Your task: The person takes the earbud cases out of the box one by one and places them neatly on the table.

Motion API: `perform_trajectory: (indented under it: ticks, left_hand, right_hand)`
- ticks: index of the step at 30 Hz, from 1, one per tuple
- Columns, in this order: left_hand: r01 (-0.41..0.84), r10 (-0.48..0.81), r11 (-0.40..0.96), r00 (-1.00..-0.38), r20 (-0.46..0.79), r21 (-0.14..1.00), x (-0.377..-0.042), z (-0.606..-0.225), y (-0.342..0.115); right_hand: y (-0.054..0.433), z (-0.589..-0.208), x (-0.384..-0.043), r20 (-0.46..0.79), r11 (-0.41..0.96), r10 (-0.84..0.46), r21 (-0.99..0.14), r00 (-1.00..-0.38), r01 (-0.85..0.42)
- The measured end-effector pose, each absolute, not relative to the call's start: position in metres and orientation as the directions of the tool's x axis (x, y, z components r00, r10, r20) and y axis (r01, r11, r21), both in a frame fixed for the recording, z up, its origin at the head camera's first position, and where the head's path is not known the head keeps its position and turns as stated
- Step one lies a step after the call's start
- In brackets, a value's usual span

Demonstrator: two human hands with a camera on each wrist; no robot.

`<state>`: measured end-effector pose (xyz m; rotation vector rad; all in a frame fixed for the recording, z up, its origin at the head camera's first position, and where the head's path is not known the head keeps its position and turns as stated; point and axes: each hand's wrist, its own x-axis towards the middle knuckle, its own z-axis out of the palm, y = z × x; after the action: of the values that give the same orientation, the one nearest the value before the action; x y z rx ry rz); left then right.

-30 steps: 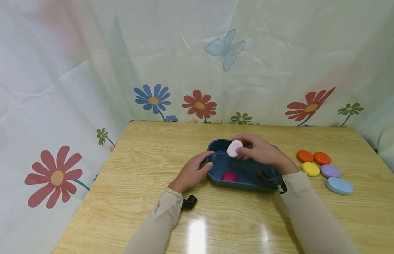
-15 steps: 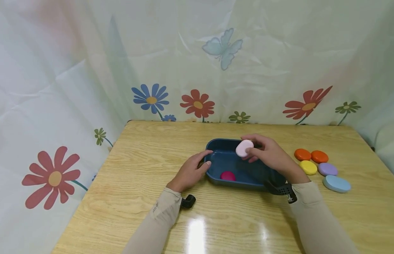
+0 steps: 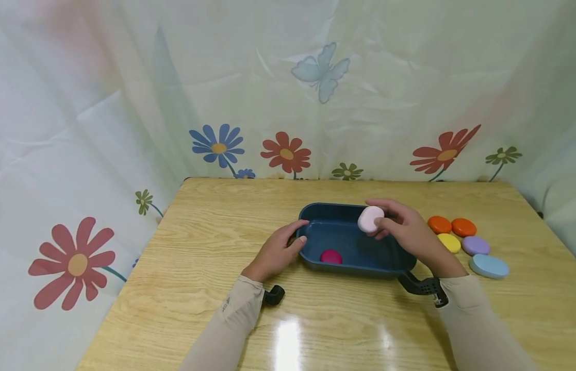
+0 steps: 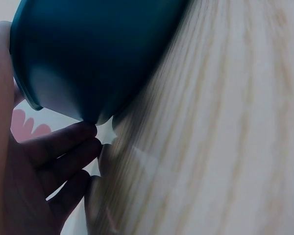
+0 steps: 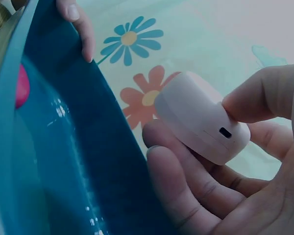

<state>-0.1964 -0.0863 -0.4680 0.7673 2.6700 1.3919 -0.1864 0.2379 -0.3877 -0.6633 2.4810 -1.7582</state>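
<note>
In the head view my right hand point(image 3: 410, 234) holds a pale pink earbud charging case point(image 3: 371, 219) between thumb and fingers, above the right half of a dark blue plastic bin point(image 3: 345, 270). The right wrist view shows a small black port on the charging case point(image 5: 201, 117). My left hand point(image 3: 276, 252) grips the bin's left end, with thumb and forefinger at the rim. In the left wrist view, its other fingers point(image 4: 63, 152) lie against the outside of the bin point(image 4: 98, 58). A magenta rounded piece point(image 3: 331, 256) lies inside the bin near its front wall.
Right of the bin lie two orange rounded cases point(image 3: 439, 224), a yellow one point(image 3: 449, 243), a lilac one point(image 3: 476, 246) and a light blue oval one point(image 3: 489, 266). All rest on the wooden table point(image 3: 213, 232). A flowered curtain point(image 3: 250, 77) hangs behind it.
My right hand has moved to the right over the bin, carrying the pink charging case with it. The left hand stays at the bin's left end.
</note>
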Motion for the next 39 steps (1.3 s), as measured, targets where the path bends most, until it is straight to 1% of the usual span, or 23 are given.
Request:
perform_trajectory:
  ticks: [4, 11, 16, 20, 30, 32, 37, 39]
  left_hand:
    - [0.406, 0.440, 0.479, -0.878, 0.187, 0.778, -0.195, -0.469, -0.086]
    - [0.421, 0.445, 0.473, -0.872, 0.202, 0.775, -0.196, -0.468, -0.085]
    - [0.438, 0.455, 0.479, -0.865, 0.211, 0.761, -0.199, -0.466, -0.084]
    - [0.425, 0.452, 0.480, -0.870, 0.198, 0.767, -0.198, -0.466, -0.085]
    - [0.418, 0.445, 0.469, -0.873, 0.200, 0.779, -0.196, -0.468, -0.087]
    - [0.417, 0.446, 0.463, -0.872, 0.202, 0.782, -0.196, -0.467, -0.087]
    - [0.418, 0.448, 0.458, -0.871, 0.203, 0.785, -0.196, -0.467, -0.087]
    - [0.421, 0.449, 0.461, -0.870, 0.204, 0.781, -0.196, -0.467, -0.087]
  right_hand:
    - [0.245, -0.390, -0.182, 0.223, 0.283, -0.326, -0.904, -0.919, -0.320]
    - [0.254, -0.388, -0.175, 0.182, 0.327, -0.288, -0.904, -0.940, -0.275]
    - [0.263, -0.388, -0.171, 0.183, 0.301, -0.296, -0.914, -0.938, -0.273]
    - [0.266, -0.388, -0.167, 0.166, 0.279, -0.299, -0.926, -0.940, -0.253]
    - [0.277, -0.392, -0.162, 0.141, 0.340, -0.214, -0.917, -0.967, -0.209]
    - [0.280, -0.393, -0.161, 0.150, 0.330, -0.204, -0.920, -0.967, -0.212]
    - [0.291, -0.395, -0.159, 0.178, 0.256, -0.219, -0.938, -0.959, -0.233]
    - [0.296, -0.397, -0.157, 0.168, 0.263, -0.205, -0.939, -0.964, -0.220]
